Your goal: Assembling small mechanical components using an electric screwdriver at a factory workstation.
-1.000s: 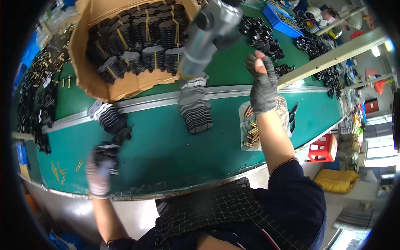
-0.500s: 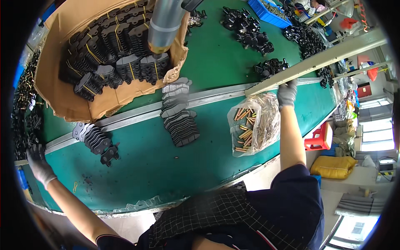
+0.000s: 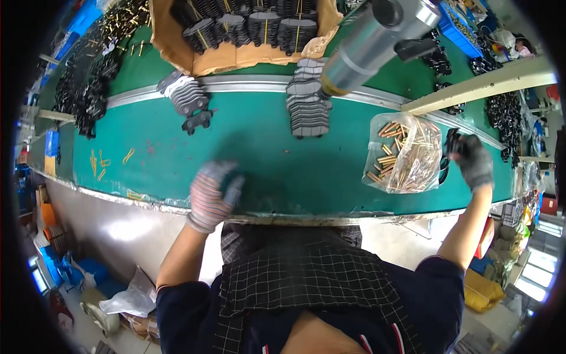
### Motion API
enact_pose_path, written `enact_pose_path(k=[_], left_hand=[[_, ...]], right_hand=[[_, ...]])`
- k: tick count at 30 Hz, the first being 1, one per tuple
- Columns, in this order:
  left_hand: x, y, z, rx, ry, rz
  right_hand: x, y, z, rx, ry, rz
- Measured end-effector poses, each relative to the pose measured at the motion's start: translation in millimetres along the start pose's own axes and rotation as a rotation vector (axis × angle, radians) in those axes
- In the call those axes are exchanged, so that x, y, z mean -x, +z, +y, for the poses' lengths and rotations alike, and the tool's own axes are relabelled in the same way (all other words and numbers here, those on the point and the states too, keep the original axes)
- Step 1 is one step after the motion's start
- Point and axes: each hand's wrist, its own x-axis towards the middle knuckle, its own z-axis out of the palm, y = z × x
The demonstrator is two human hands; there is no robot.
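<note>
My left hand (image 3: 213, 194), in a striped grey glove, hovers over the front edge of the green bench (image 3: 259, 159). Its fingers are spread from the thumb and hold nothing. My right hand (image 3: 473, 160), also gloved, grips a black metal bracket (image 3: 453, 143) at the right side of a clear plastic bag (image 3: 415, 171). Copper-coloured pins (image 3: 386, 159) fill the bag and show at its opening. A row of grey brake pads (image 3: 309, 109) lies mid-bench. To its left lies a shorter stack of pads (image 3: 187, 97), with a dark pad (image 3: 197, 121) at its near end.
A torn cardboard box (image 3: 236, 59) of banded brake pads stands beyond the metal rail (image 3: 247, 84). A grey cylindrical tool (image 3: 365, 50) hangs over the bench. A cream bar (image 3: 477, 85) crosses at right. Black metal parts (image 3: 88, 97) are heaped at left, near yellow rubber bands (image 3: 100, 162).
My left hand has come from the far left edge to the middle front. My right hand has left the rail and now grips a black bracket beside the bag. The view has swung left.
</note>
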Motion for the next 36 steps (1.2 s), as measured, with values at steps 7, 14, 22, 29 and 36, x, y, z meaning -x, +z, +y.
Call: enact_pose_path(k=[7, 14, 22, 29, 36], left_hand=[[-1.7, 16.7, 33.2, 0.124, -0.051, -0.087], [1.2, -5.0, 21.2, -0.057, 0.092, -0.004], [15.5, 18.9, -1.9, -0.189, -0.104, -0.026], [-9.9, 26.2, -6.3, -0.091, 0.079, -0.050], [-43.0, -27.2, -98.3, -0.666, -0.345, -0.070]], right_hand=[[63.8, 69.7, -177.8, 0.079, -1.168, -0.112], [38.3, 158.2, -276.4, 0.213, -1.752, 0.159], [8.8, 148.4, -253.2, -0.131, -1.092, 0.226], [-6.0, 180.1, -222.7, -0.053, -1.046, 0.269], [-7.7, 165.4, -220.6, -0.305, -0.918, 0.201]])
